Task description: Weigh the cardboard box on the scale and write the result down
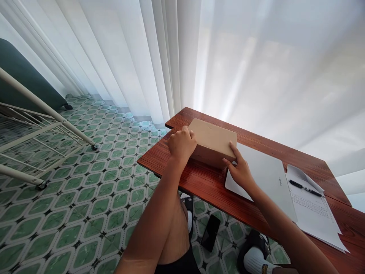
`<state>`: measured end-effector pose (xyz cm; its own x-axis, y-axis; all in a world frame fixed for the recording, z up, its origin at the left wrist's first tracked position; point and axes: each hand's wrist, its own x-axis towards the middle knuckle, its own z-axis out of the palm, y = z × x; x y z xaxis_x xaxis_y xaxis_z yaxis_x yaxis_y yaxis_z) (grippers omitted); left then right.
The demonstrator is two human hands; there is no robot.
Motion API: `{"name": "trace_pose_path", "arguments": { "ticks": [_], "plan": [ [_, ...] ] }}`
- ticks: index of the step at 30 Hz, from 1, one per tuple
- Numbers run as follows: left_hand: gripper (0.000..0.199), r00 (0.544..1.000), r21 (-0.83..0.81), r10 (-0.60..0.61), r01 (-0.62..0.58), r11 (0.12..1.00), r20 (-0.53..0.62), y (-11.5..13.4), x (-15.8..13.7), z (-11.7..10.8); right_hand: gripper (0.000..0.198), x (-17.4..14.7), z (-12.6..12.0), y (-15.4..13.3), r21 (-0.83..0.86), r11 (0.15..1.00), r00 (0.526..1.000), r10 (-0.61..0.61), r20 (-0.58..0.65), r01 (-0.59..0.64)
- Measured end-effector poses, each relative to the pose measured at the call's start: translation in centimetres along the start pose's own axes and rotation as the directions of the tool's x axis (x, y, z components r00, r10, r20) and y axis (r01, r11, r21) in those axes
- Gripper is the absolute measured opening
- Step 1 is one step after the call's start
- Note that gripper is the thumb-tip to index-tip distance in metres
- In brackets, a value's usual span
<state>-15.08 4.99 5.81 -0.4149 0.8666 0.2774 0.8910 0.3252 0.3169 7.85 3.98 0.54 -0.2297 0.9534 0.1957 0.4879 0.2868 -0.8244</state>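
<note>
A plain brown cardboard box (212, 135) rests on the reddish wooden table (199, 186), near its left end. My left hand (183, 144) is closed against the box's left end, with its fingertips hidden behind it. At the right end, my right hand (239, 164) grips the lower corner, thumb on the front side and fingers against the right edge. A closed silver laptop (265, 171) lies right beside the box, partly under my right hand and forearm.
Written sheets of paper (312, 213) with a black pen (306, 188) on them lie right of the laptop. A dark phone (210, 233) lies on the tiled floor (94, 198) between my feet. A white wheeled rack (54, 125) stands left; white curtains (137, 57) hang behind the table.
</note>
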Motion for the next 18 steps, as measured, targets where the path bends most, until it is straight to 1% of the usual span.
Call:
{"name": "trace_pose_path", "arguments": {
  "ticks": [2,5,8,11,14,18],
  "plan": [
    [0.042,0.999,-0.021,0.005,-0.006,1.0,-0.035,0.1,-0.1,-0.1,0.069,0.0,-0.1,0.1,0.006,1.0,1.0,-0.015,-0.022,0.015],
    [0.044,0.991,-0.094,0.016,-0.029,0.995,-0.134,0.2,-0.4,0.1,0.069,-0.1,-0.2,0.3,0.053,0.998,0.997,-0.032,-0.07,0.036],
    [0.045,0.969,-0.181,0.029,-0.076,0.981,-0.246,0.5,-0.7,0.4,0.069,-0.3,-0.6,0.4,0.111,0.992,0.993,-0.045,-0.105,0.056],
    [0.043,0.936,-0.252,0.059,-0.153,0.955,-0.347,0.9,-1.0,0.7,0.07,-0.7,-1.3,0.6,0.15,0.986,0.989,-0.05,-0.138,0.071],
    [0.04,0.903,-0.313,0.093,-0.24,0.919,-0.419,1.5,-1.4,0.8,0.07,-1.2,-2.3,1.0,0.168,0.983,0.985,-0.048,-0.164,0.076],
    [0.036,0.836,-0.374,0.159,-0.394,0.839,-0.524,2.6,-2.1,0.9,0.069,-2.0,-4.1,1.7,0.137,0.987,0.976,-0.055,-0.209,0.085]
  ]
}}
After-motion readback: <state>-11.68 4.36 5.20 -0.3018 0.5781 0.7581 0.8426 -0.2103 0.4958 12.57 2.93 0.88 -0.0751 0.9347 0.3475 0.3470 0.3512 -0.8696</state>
